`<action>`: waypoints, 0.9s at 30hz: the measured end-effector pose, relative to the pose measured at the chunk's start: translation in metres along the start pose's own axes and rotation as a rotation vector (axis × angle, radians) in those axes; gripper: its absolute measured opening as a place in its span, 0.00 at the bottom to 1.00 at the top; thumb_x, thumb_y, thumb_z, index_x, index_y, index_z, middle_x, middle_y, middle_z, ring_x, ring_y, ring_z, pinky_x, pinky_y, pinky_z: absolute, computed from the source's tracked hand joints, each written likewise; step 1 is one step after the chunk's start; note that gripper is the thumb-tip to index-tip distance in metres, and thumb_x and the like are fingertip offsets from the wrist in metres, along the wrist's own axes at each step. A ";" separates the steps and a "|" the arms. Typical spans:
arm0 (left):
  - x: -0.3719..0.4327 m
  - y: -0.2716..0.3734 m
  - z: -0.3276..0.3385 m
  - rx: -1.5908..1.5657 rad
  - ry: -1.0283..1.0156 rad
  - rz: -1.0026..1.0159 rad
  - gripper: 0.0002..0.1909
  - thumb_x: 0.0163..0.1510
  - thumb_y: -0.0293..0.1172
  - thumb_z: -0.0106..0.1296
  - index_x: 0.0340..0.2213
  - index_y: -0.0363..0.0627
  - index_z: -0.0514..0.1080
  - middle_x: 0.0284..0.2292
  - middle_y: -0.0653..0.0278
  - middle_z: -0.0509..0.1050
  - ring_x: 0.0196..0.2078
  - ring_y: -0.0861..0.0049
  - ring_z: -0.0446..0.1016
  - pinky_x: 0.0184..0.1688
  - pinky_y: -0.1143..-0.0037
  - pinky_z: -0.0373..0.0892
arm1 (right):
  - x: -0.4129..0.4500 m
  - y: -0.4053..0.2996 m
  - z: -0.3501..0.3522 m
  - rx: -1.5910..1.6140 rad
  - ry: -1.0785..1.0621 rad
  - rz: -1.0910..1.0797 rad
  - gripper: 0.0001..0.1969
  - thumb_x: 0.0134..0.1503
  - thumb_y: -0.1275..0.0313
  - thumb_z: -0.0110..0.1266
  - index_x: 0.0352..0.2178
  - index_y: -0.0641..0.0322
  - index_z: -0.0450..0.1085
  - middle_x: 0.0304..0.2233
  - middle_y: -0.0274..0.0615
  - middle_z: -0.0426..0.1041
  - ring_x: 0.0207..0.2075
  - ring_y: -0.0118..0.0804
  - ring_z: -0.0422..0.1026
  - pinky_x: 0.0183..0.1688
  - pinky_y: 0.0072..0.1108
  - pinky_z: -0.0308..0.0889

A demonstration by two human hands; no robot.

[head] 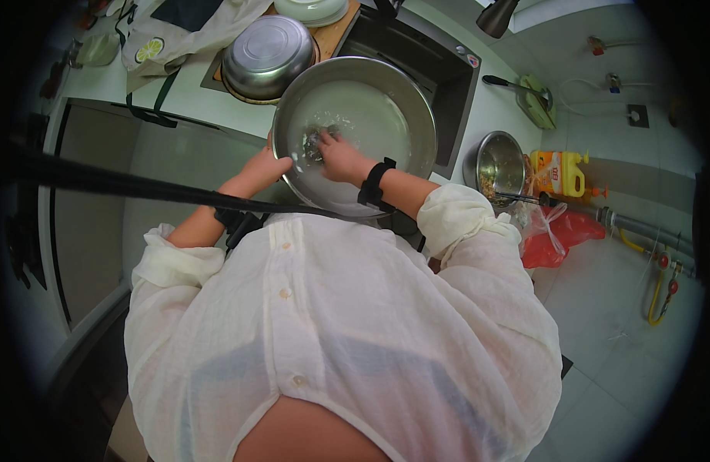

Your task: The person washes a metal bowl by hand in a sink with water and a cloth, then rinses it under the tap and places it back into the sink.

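Note:
A large stainless-steel basin (425, 124) is tilted over the front edge of the sink, close to my body. My left hand (269, 167) grips its left rim, with the thumb on the inner side. Inside the basin, my right hand (340, 156) presses a steel-wool scourer (313, 143) against the wall, at the left; the hand is slightly blurred. White bits or suds lie around the scourer, and cloudy liquid appears to cover part of the basin's bottom.
Behind the basin is a dark sink (456, 110). An upturned metal bowl (268, 55) stands at the back left, near stacked plates (311, 10) and a cloth bag (181, 46). To the right are a metal bowl with food scraps (498, 156), a ladle (513, 85) and a yellow jug (557, 173).

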State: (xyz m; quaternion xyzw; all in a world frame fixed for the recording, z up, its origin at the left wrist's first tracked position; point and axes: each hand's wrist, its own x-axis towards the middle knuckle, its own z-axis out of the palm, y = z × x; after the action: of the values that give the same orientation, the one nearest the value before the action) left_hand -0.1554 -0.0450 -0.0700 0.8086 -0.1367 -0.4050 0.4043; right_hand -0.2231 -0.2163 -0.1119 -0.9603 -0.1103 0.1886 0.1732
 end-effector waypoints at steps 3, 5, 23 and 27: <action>0.006 -0.008 0.001 0.024 -0.029 -0.020 0.24 0.37 0.34 0.39 0.38 0.33 0.57 0.24 0.55 0.68 0.20 0.72 0.68 0.21 0.77 0.64 | 0.012 -0.008 0.010 0.179 -0.108 -0.201 0.28 0.37 0.72 0.44 0.44 0.73 0.53 0.50 0.62 0.43 0.53 0.53 0.44 0.54 0.28 0.42; 0.005 -0.004 -0.002 0.048 -0.040 -0.016 0.22 0.37 0.33 0.39 0.36 0.33 0.59 0.22 0.56 0.68 0.19 0.72 0.68 0.20 0.77 0.64 | 0.022 -0.009 0.015 0.188 -0.075 -0.220 0.29 0.37 0.73 0.44 0.45 0.73 0.52 0.51 0.61 0.42 0.53 0.52 0.42 0.54 0.29 0.40; 0.006 -0.004 0.000 -0.031 -0.079 -0.006 0.36 0.36 0.32 0.39 0.47 0.37 0.38 0.21 0.54 0.68 0.16 0.70 0.67 0.21 0.75 0.64 | -0.017 0.123 -0.055 -0.847 0.215 0.244 0.21 0.46 0.71 0.34 0.44 0.63 0.59 0.54 0.34 0.44 0.54 0.27 0.42 0.55 0.21 0.35; 0.006 -0.003 0.002 -0.075 -0.021 0.006 0.36 0.37 0.32 0.39 0.48 0.42 0.38 0.22 0.55 0.67 0.16 0.70 0.66 0.20 0.75 0.64 | -0.045 0.109 -0.050 -0.891 -0.062 0.342 0.17 0.47 0.70 0.36 0.39 0.59 0.65 0.48 0.43 0.56 0.50 0.32 0.54 0.52 0.24 0.45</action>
State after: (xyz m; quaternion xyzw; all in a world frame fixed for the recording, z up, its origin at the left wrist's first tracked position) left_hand -0.1536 -0.0476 -0.0758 0.7883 -0.1281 -0.4169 0.4340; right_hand -0.2281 -0.3428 -0.0945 -0.9393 -0.0261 0.1775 -0.2924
